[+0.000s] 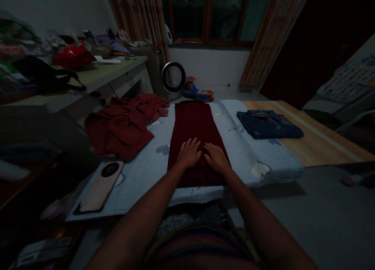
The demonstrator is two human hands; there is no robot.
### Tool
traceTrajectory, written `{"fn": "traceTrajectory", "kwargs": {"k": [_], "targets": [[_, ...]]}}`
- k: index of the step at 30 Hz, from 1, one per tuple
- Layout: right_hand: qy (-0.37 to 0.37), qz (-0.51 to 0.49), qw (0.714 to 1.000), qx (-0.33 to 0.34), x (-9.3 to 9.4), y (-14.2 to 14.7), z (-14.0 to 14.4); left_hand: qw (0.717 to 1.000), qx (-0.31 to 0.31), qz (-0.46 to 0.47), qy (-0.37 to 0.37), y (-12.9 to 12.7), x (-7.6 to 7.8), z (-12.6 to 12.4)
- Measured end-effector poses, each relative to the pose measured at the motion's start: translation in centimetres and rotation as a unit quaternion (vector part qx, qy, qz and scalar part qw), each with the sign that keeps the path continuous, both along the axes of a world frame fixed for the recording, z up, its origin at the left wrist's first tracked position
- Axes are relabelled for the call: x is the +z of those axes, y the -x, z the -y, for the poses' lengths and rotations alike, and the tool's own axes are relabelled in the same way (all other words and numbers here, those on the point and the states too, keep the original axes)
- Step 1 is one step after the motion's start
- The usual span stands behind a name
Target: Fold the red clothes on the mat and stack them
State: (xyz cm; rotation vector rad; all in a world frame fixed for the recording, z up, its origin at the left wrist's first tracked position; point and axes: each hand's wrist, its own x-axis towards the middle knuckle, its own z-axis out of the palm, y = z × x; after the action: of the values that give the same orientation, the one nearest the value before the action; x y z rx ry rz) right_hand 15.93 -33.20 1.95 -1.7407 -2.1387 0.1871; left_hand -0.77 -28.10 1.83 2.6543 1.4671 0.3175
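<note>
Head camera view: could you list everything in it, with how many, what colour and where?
Dark red cloth: one, dark red, flat at the middle
Crumpled clothing: one heap, rust red, left
Folded clothing: one stack, dark blue, right
Phone: one, pinkish, near left
Cover: one, pale blue, beneath these
Wooden top: one, light brown, right
Desk: one, pale, left; clutter too dim to count
Ring-shaped device: one, dark and silver, beyond the cover
Toy: one, blue and orange, floor
Curtains: two, brownish, flanking the window
Window: one, brown-framed, far wall
Left hand, right hand: one each, bare, on the dark red cloth
</note>
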Motion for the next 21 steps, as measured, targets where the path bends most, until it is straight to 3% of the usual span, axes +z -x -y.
{"fn": "traceTrajectory", "kwargs": {"k": [21], "targets": [[-0.022,-0.03,0.999,0.011,-0.11,-0.22,0.06,1.0,-0.003,0.001,0.002,0.04,0.08,0.04]]}}
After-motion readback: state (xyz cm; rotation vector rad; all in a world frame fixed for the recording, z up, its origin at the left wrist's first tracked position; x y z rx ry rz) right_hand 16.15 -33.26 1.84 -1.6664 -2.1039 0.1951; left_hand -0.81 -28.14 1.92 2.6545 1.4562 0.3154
